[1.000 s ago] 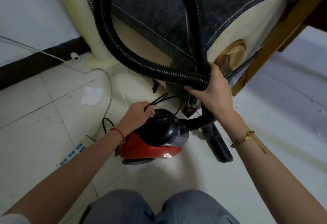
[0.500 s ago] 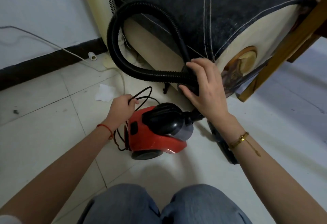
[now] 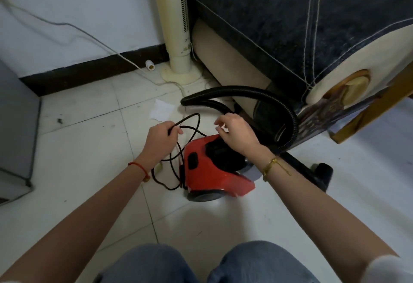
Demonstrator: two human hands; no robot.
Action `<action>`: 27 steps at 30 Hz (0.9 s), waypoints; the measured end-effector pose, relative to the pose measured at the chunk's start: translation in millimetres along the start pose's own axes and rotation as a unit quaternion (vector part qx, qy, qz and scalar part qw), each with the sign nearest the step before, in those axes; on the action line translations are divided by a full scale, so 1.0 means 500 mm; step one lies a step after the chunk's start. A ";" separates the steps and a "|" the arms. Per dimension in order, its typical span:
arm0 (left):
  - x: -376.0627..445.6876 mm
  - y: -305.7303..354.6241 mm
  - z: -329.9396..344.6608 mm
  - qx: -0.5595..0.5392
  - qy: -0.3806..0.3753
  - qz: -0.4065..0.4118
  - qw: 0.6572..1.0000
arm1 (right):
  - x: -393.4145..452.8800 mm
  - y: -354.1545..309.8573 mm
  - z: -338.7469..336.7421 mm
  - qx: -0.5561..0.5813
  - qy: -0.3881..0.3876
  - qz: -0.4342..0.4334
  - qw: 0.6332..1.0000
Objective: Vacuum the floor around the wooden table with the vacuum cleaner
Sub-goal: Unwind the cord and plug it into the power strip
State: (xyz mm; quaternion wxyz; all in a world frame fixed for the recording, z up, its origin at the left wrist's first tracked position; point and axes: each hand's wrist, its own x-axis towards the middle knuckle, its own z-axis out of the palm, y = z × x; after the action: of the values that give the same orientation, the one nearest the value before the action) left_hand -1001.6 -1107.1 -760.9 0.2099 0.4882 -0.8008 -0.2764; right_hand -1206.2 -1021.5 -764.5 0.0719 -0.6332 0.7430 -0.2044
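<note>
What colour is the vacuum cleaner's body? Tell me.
Red, with a black top; the vacuum cleaner shows clearly in the head view, on the floor.

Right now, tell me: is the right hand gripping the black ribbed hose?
No, the right hand hovers with loose fingers over the red vacuum cleaner, while the black ribbed hose lies free behind it.

The right hand (image 3: 237, 135) covers the top of the vacuum cleaner (image 3: 214, 171); whether its fingers touch the body cannot be told. The hose (image 3: 288, 113) end is hidden behind the right forearm. The floor nozzle (image 3: 319, 175) is only partly visible. The power cord (image 3: 190, 119) plug is not discernible. The sofa (image 3: 301, 25) runs past the far and right edges. The grey cabinet (image 3: 15, 130) is cut at the left edge.
</note>
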 end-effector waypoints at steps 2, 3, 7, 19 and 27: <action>0.003 0.003 -0.006 -0.016 0.003 -0.003 1.000 | 0.032 -0.004 0.021 -0.018 -0.027 0.005 0.999; 0.005 0.006 -0.009 -0.025 0.005 -0.002 1.000 | 0.050 -0.005 0.032 -0.029 -0.043 0.009 0.999; 0.017 0.016 -0.014 -0.034 0.012 0.019 0.999 | 0.112 -0.015 0.072 -0.048 -0.128 0.020 0.990; 0.024 -0.016 -0.012 -0.040 -0.025 -0.049 0.998 | 0.152 -0.023 0.138 -0.010 -0.109 0.070 0.992; 0.027 -0.015 0.022 -0.058 -0.054 -0.098 0.992 | 0.131 0.015 0.107 -0.025 0.027 0.139 0.990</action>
State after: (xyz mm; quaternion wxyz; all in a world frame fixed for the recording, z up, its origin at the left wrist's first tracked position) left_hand -1009.1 -1119.4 -773.3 0.1662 0.5357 -0.7419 -0.3674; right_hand -1205.8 -1095.5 -805.7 0.0635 -0.5195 0.8304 -0.1909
